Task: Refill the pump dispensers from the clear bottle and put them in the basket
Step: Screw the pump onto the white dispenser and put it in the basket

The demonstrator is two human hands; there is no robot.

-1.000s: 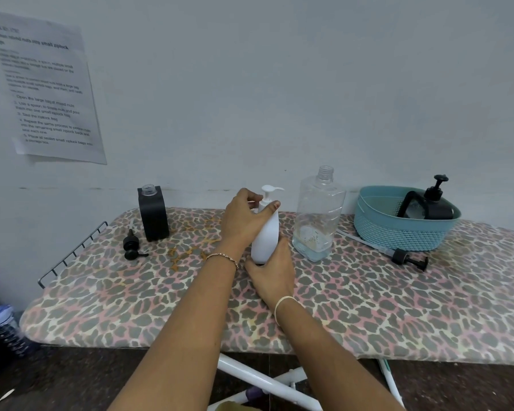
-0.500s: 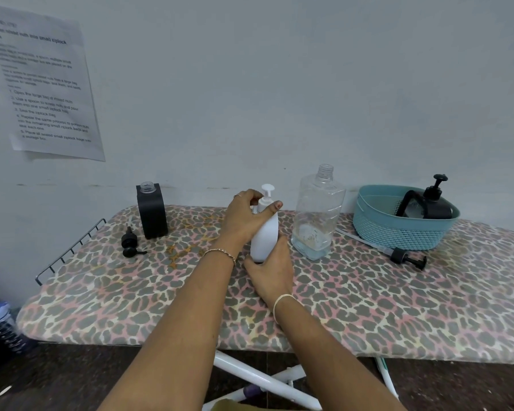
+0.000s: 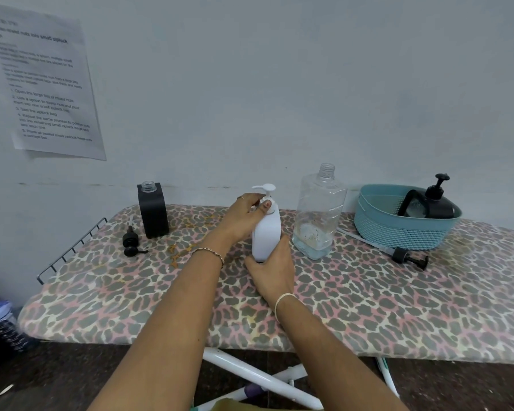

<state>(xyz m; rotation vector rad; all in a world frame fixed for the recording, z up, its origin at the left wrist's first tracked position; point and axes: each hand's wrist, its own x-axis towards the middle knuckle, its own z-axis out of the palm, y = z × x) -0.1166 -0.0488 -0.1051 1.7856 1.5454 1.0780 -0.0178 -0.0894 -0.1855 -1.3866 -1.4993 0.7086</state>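
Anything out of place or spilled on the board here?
On the leopard-print board, one black pump head lies loose beside the open black square bottle, a second pump head before the teal plastic basket. Yellowish stains mark the cover right of that bottle; wet or dry, I cannot tell.

Your one camera sits on your head and looks forward and down, so your arms come in from the bottom edge. It is close: your left hand and right hand, on the white dispenser, sit in the middle. The wide view also takes in most of the spotted board, the wall behind it and some floor below.
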